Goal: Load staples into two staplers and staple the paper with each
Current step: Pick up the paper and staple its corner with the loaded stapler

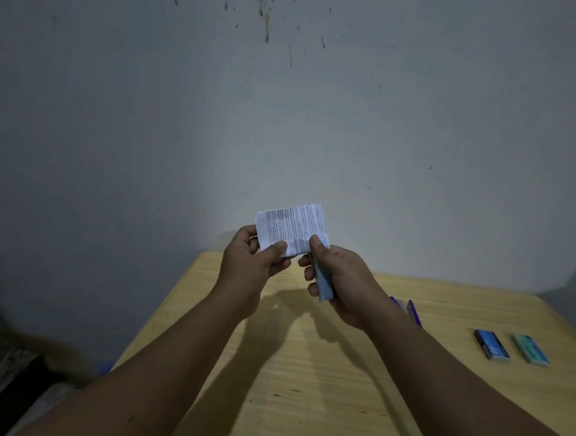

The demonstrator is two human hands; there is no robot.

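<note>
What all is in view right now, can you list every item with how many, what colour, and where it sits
folded printed paper: one, white with dark print, held up above the table's far edge
stapler: one, grey-blue, gripped in the right hand, its front end at the paper's lower right corner
purple and white object: one seen, partly hidden behind the right wrist, on the table; cannot tell what it is
blue box: one, blue, on the table at right
green box: one, green, just right of the blue one
table: one, light wood, below the hands
wall: one, grey, stained near the top
left hand: one, pinching the paper's lower left
right hand: one, gripping the stapler
</note>
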